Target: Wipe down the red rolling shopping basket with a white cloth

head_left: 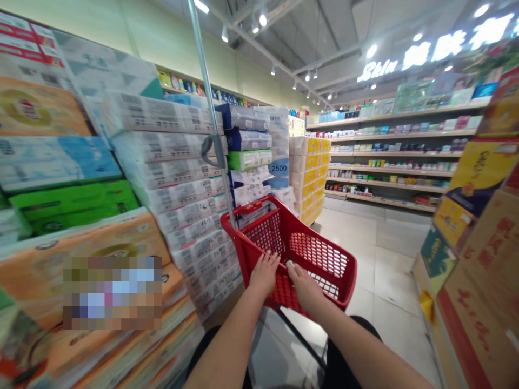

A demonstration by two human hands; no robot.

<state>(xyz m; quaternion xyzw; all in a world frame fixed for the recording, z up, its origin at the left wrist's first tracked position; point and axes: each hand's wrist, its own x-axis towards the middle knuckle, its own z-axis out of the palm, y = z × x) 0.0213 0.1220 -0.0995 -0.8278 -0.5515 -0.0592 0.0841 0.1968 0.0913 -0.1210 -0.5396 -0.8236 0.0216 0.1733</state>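
A red plastic shopping cart (318, 243) with a latticed basket stands in front of me, turned at an angle. My left hand (264, 274) grips its near rim from above, fingers bent over the edge into the basket. Just to the right, my right hand (303, 283) holds the same rim, thumb side up. Something small and white shows by its fingertips, too small to name. A metal pole (206, 81) with a grey loop handle (214, 151) rises at the cart's left corner.
Tall stacks of white tissue packs (174, 173) and orange packs (81, 237) line the left side, close to the cart. Cartons (478, 270) stand along the right. Pale floor (377, 259) runs ahead to stocked shelves (389, 156). A blurred patch covers part of the orange packs.
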